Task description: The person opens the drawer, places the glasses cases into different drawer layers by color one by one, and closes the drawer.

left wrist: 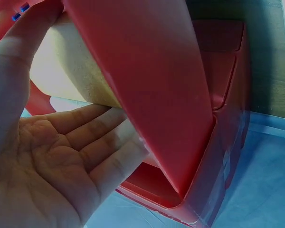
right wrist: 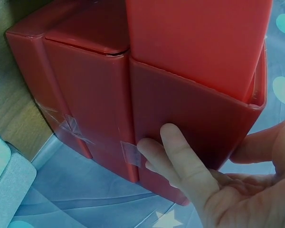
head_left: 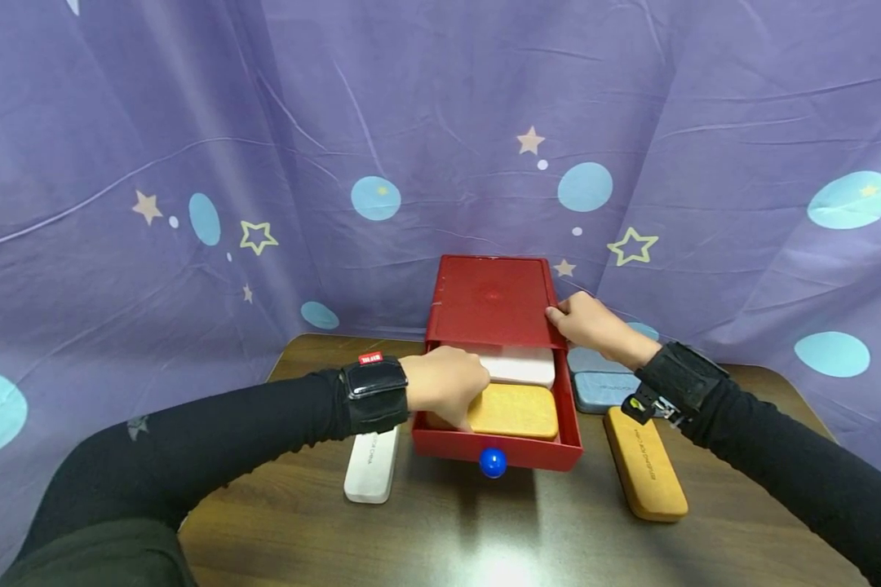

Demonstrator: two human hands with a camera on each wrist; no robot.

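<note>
A red drawer box (head_left: pixel 492 302) stands at the back of the table, its top drawer (head_left: pixel 451 443) pulled out by a blue ball knob's side (head_left: pixel 493 463). Inside the drawer lie a yellow glasses case (head_left: pixel 515 412) and, behind it, a white case (head_left: pixel 517 366). My left hand (head_left: pixel 448 383) reaches in from the left and grips the yellow case's left end; in the left wrist view, thumb and fingers lie on opposite sides of the case (left wrist: pixel 80 71). My right hand (head_left: pixel 591 326) holds the box at its right edge, fingers (right wrist: pixel 185 159) against the side wall.
On the brown table (head_left: pixel 323 538), a white case (head_left: pixel 372 466) lies left of the drawer. A yellow-brown case (head_left: pixel 644 465) and blue-grey cases (head_left: pixel 604 391) lie to the right, close to my right forearm. A purple patterned curtain (head_left: pixel 440 122) hangs behind.
</note>
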